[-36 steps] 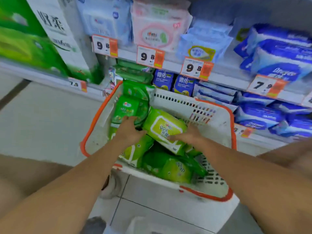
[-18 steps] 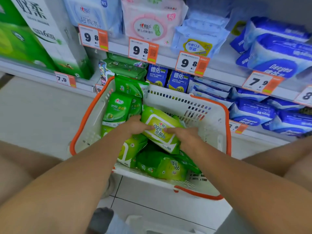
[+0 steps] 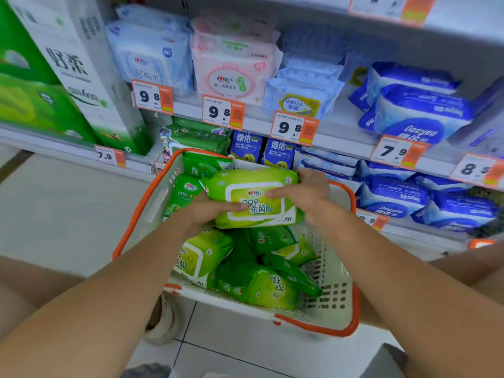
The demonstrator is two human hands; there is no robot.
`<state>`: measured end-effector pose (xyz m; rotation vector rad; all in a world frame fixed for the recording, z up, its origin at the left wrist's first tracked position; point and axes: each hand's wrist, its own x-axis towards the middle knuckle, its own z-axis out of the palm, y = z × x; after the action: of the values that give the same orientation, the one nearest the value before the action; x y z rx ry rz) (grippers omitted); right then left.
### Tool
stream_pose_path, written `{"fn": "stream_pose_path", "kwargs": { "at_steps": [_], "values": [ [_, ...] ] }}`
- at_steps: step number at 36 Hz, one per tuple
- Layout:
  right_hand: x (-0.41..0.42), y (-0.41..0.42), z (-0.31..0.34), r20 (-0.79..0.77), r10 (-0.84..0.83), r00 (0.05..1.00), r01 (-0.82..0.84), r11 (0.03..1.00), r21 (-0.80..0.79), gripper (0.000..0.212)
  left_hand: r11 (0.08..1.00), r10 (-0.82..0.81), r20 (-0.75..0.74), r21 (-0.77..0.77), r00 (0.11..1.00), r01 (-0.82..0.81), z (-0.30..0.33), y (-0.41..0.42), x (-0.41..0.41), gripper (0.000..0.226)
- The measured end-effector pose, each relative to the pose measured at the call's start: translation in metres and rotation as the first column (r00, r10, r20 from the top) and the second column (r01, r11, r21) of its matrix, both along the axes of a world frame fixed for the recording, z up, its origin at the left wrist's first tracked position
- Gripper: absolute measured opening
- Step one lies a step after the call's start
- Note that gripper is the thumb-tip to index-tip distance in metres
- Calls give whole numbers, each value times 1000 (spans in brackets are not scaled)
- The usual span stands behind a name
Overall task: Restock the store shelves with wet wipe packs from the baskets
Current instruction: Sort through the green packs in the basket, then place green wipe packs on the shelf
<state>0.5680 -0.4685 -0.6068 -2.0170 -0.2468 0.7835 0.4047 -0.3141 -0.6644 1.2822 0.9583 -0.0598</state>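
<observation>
Both the left hand (image 3: 210,211) and right hand (image 3: 305,195) grasp the green pack (image 3: 253,197) crosswise above the basket (image 3: 141,214), the green shelf stack (image 3: 199,137) just beyond.

A retail shop aisle is shown. White shelves (image 3: 341,137) are stocked with rows of packaged wet wipes (image 3: 417,113), and orange-and-white price tags (image 3: 223,111) reading 9.8 and 7.9 are clipped along the edges. An orange-rimmed shopping basket (image 3: 321,327) is set on the tiled floor (image 3: 62,214).
</observation>
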Motion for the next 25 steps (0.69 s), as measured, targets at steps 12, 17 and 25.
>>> {"fn": "stream_pose_path", "kwargs": {
  "at_steps": [12, 17, 25],
  "values": [
    [-7, 22, 156, 497, -26, 867, -237, 857, 459, 73, 866, -12, 528, 431, 849, -256, 195, 13, 2, 58],
    [7, 46, 245, 699, -189, 689, -356, 752, 554, 79, 763, -161, 665, 553, 729, -335, 296, 50, 24, 62],
    [65, 103, 334, 892, -85, 444, -283, 931, 229, 85, 746, -292, 610, 627, 736, -224, 372, 114, 88, 68]
  ]
}}
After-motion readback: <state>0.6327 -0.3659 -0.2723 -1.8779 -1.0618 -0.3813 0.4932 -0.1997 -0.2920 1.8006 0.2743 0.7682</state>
